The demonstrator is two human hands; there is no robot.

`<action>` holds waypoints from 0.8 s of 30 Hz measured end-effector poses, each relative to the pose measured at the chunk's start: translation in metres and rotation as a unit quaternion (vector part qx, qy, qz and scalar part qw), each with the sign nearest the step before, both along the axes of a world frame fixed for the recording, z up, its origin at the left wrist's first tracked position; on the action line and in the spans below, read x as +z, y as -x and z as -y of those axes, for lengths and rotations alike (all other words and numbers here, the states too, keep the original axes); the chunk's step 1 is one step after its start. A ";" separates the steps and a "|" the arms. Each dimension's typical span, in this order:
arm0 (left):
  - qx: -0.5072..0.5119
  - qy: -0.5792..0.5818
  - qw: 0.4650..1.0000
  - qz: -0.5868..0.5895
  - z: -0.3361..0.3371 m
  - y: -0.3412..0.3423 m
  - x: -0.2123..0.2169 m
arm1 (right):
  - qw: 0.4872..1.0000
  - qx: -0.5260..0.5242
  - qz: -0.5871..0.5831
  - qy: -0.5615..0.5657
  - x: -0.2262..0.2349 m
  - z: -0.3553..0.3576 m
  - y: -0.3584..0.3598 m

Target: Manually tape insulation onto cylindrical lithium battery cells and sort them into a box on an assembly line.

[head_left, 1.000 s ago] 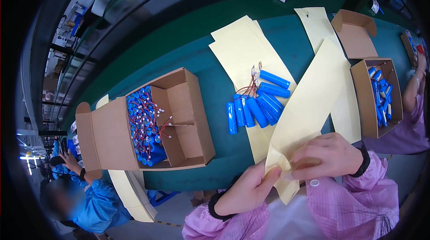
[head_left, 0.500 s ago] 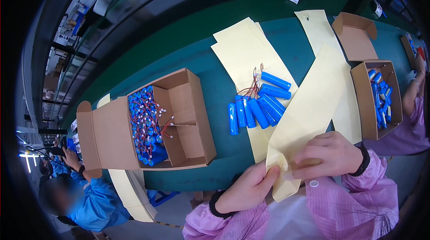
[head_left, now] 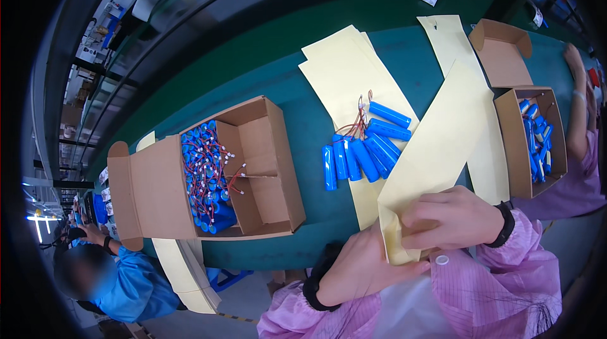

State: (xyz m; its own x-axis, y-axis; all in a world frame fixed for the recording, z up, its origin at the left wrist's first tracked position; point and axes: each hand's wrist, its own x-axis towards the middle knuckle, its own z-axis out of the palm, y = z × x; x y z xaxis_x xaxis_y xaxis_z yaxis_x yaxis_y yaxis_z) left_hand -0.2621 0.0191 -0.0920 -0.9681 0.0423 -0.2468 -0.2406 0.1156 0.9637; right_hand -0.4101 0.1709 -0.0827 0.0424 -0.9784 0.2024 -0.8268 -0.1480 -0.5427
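A long pale-yellow paper strip (head_left: 436, 130) slants across the table's front edge, its near end creased and folded upward close to my body. My left hand (head_left: 363, 266) holds that end from the left and below; part of its fingers is hidden by the paper. On the right, my right hand (head_left: 452, 215) is closed on the fold, fingers curled against the paper. Just beyond lie several blue cylindrical batteries (head_left: 363, 159) with thin wires and white connectors, fanned out on further pale-yellow sheets (head_left: 351, 70).
At left stands an open cardboard box (head_left: 281, 168) with wired blue batteries (head_left: 208, 181) in one compartment. Another cardboard box (head_left: 550, 95) with batteries is at right. A paper stack (head_left: 183, 276) overhangs the front edge. Co-workers sit both sides, one in a blue sleeve (head_left: 142, 285).
My left hand has shifted from a thumb pinch at the strip's tip to beneath the fold. My right fingers have pressed into the crease. The right co-worker's arm has reached further across the table.
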 end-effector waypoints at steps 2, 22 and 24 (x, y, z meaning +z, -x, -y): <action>-0.018 0.051 0.987 0.148 -0.001 0.004 0.001 | 1.000 -0.013 0.005 -0.025 -0.002 0.004 -0.003; -0.187 0.096 0.971 0.110 0.005 -0.017 0.002 | 0.967 -0.073 0.202 -0.134 -0.002 -0.003 0.003; -0.082 0.146 0.985 0.039 -0.001 -0.023 0.008 | 0.970 -0.083 0.184 -0.139 -0.001 -0.003 -0.001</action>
